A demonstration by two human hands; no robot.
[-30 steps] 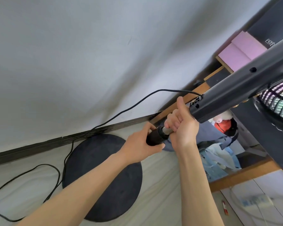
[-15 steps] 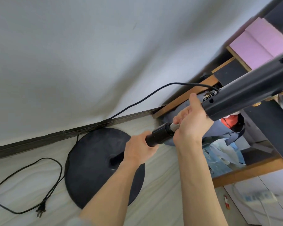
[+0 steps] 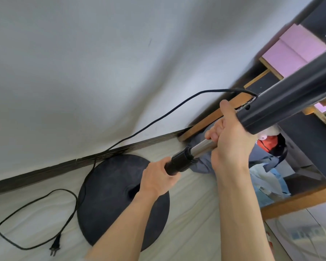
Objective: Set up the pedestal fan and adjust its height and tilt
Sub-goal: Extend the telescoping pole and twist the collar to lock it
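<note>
Fan housing (image 3: pixel 297 95) cut off right; pole under left hand (image 3: pixel 159 178) hidden.

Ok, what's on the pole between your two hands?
In the head view, the black height collar beside the left hand, then a short bare stretch of chrome tube up to the right hand.

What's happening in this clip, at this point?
A person is adjusting the height of a pedestal fan. The left hand grips the black locking collar at the top of the lower pole, while the right hand holds the chrome inner tube just below the fan's dark neck housing. A short stretch of chrome shows between the hands. The round black base sits on the floor, and the power plug lies unplugged beside it.
</note>
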